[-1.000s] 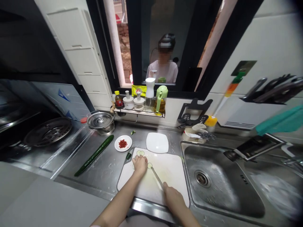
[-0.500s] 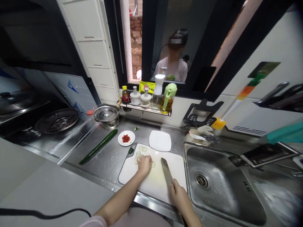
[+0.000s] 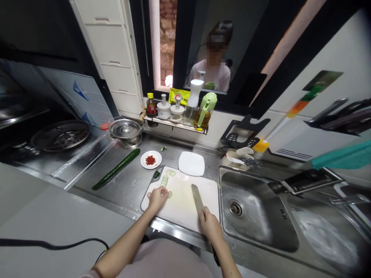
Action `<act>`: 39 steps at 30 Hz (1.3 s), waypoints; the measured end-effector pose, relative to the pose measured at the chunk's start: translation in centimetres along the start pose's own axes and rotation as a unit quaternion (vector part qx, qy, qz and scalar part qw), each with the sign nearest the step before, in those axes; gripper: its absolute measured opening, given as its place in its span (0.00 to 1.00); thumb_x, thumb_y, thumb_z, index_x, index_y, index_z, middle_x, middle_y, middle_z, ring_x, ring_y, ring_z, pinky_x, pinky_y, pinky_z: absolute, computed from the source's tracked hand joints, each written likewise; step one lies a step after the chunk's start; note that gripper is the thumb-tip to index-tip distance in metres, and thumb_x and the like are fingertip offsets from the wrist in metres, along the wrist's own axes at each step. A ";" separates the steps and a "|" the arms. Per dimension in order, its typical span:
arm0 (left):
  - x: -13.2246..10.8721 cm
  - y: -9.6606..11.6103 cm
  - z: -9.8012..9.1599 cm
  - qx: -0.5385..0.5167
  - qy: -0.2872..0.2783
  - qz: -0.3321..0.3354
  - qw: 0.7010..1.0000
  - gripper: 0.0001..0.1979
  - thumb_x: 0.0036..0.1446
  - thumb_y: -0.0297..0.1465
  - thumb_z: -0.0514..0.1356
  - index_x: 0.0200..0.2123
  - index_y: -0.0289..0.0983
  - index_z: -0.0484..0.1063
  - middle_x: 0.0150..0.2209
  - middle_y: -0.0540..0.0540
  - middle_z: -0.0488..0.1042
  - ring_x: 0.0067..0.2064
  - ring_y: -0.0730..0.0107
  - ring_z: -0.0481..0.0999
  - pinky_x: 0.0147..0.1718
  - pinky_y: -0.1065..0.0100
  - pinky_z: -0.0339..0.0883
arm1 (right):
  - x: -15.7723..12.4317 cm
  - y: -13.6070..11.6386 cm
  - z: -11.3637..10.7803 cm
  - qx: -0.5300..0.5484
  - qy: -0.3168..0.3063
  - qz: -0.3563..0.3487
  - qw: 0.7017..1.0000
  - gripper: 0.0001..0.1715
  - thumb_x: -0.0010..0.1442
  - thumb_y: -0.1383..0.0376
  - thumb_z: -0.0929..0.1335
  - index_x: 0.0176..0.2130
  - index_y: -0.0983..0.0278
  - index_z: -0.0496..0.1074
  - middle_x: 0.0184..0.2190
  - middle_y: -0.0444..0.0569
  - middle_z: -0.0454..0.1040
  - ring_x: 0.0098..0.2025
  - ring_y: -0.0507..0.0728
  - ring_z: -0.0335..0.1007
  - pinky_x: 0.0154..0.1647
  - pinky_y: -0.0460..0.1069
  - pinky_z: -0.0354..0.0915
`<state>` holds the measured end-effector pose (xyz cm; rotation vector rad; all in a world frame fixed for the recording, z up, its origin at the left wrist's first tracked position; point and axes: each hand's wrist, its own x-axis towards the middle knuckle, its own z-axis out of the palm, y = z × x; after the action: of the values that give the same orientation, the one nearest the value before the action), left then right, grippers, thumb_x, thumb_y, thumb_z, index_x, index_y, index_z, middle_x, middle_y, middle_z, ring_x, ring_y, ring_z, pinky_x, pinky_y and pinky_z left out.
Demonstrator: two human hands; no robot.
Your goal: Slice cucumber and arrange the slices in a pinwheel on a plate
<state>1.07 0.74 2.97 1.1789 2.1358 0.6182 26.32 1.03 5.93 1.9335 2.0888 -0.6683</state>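
A white cutting board (image 3: 185, 204) lies on the steel counter left of the sink. Several thin cucumber slices (image 3: 165, 180) lie in a row at its far left corner. My left hand (image 3: 157, 198) rests on the board's left side with fingers curled, touching the nearest slices; what it holds, if anything, is hidden. My right hand (image 3: 210, 227) is closed round the handle of a knife (image 3: 197, 199), whose blade lies flat over the middle of the board, pointing away from me.
A whole cucumber (image 3: 116, 169) lies on the counter to the left. A small dish of chopped red chilli (image 3: 151, 159) and a white square plate (image 3: 191, 163) sit behind the board. The sink (image 3: 255, 216) is right; a pot (image 3: 125, 131) and a condiment rack (image 3: 176, 116) are behind.
My left hand slid back toward the board's near left edge, away from the slices. The knife went from cutting beside that hand to lying flat at mid-board. The camera shifted.
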 end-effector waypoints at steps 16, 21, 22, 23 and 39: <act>2.4 -1.9 -1.7 0.071 0.040 -0.049 0.995 0.07 0.53 0.32 0.58 0.35 0.43 0.76 0.36 0.47 0.79 0.45 0.60 0.72 0.44 0.63 0.53 | 0.0 -0.7 -0.1 -0.025 -0.009 -0.001 1.000 0.18 0.69 0.62 0.52 0.49 0.64 0.64 0.40 0.55 0.77 0.42 0.57 0.74 0.35 0.48 0.58; 2.4 -1.8 -1.7 0.088 0.053 -0.028 0.994 0.08 0.56 0.32 0.56 0.36 0.42 0.76 0.37 0.46 0.79 0.47 0.58 0.71 0.46 0.61 0.51 | 0.0 -0.8 -0.1 -0.023 -0.012 0.002 1.000 0.17 0.69 0.62 0.53 0.50 0.64 0.63 0.41 0.56 0.77 0.43 0.58 0.74 0.36 0.48 0.58; 2.3 -1.8 -1.7 0.093 0.055 -0.023 0.994 0.09 0.56 0.31 0.56 0.36 0.43 0.76 0.37 0.46 0.78 0.47 0.58 0.70 0.46 0.60 0.51 | -0.1 -0.8 -0.1 -0.023 -0.012 0.002 1.000 0.17 0.68 0.62 0.53 0.50 0.64 0.63 0.41 0.56 0.77 0.43 0.58 0.74 0.36 0.48 0.59; 2.3 -1.8 -1.7 0.097 0.057 -0.019 0.993 0.09 0.56 0.31 0.56 0.37 0.43 0.76 0.38 0.46 0.78 0.47 0.58 0.70 0.46 0.60 0.51 | -0.1 -0.8 -0.1 -0.024 -0.013 0.003 1.000 0.17 0.68 0.62 0.53 0.50 0.64 0.63 0.41 0.56 0.77 0.43 0.58 0.74 0.36 0.48 0.59; 4.8 2.4 0.7 0.123 0.073 0.036 0.989 0.14 0.58 0.32 0.55 0.45 0.46 0.74 0.46 0.44 0.75 0.50 0.55 0.66 0.47 0.56 0.52 | -0.1 -1.5 -0.4 -0.032 -0.020 0.017 0.999 0.18 0.68 0.62 0.53 0.50 0.64 0.64 0.40 0.55 0.77 0.43 0.59 0.74 0.36 0.49 0.59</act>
<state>1.00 6.17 2.64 1.3856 2.3546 0.4949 24.96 1.08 6.63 1.9022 2.0241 -0.6199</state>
